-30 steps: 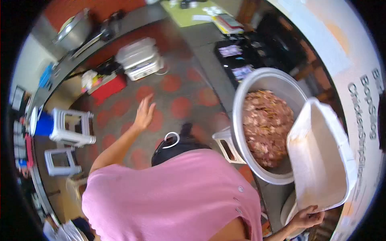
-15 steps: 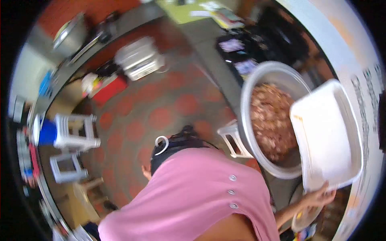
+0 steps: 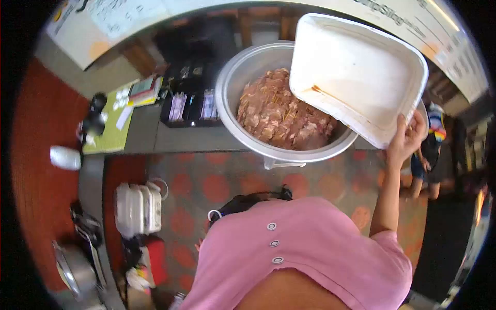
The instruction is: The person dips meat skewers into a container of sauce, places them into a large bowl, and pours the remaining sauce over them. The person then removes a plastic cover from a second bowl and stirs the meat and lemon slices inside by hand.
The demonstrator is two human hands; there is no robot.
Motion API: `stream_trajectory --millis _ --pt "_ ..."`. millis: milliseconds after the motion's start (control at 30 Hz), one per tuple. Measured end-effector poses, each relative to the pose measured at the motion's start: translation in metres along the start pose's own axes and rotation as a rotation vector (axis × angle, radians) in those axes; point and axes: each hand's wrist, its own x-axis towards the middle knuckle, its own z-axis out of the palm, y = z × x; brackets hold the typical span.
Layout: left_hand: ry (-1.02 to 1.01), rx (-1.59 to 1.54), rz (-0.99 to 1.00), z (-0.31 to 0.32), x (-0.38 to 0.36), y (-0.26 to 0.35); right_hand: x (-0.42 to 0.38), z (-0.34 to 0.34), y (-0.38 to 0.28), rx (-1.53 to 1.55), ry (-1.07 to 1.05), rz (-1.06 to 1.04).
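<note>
White rectangular plastic tub, tilted, hollow side toward my head view, a brown-orange streak running across its inner wall. It hangs over the right part of a large round silvery metal basin, hiding some of the rim; whether the two touch, I cannot tell.

Right hand has the tub at its lower right corner. Grip closed on the rim: thumb toward the inside, fingers bent round the edge. Left hand shows only as a sliver of fingers beside the pink buttoned shirt; I cannot tell how open it is or whether it has hold of anything. The shirt is what I see nearest to it.

Basin sits on a dark grey counter, its near side jutting past the edge. Inside, a heap of raw reddish-brown meat with thin yellowish bits through it, partly covered from view by the tub. Left of the basin, a black compartmented tray with paper notes. Further left, stacked books beside a yellow-green mat.

Beyond the counter's near edge, grey floor with red round spots; at left, a white scale. Lower left, a metal pot. Far right, a person, part hidden.
</note>
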Motion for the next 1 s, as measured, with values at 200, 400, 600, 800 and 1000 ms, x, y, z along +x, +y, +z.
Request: stream_trajectory --millis 200,400,600,800,1000 --pt "-0.350 0.282 0.080 0.062 0.048 0.047 -0.020 0.001 -0.031 -0.297 0.026 -0.235" --pt "-0.869 0.524 0.218 0.147 0.049 0.015 -0.013 0.007 -0.077 -0.525 -0.196 -0.471" --pt "-1.113 1.620 1.412 0.193 0.090 -0.029 -0.016 0.006 -0.110 -0.607 -0.205 -0.669" --pt "-1.438 0.923 1.833 0.211 0.078 -0.088 -0.027 -0.005 -0.125 -0.609 -0.175 -0.608" --pt "-1.558 1.090 1.587 0.214 0.071 -0.061 -0.046 -0.020 -0.138 -0.650 -0.138 -0.591"
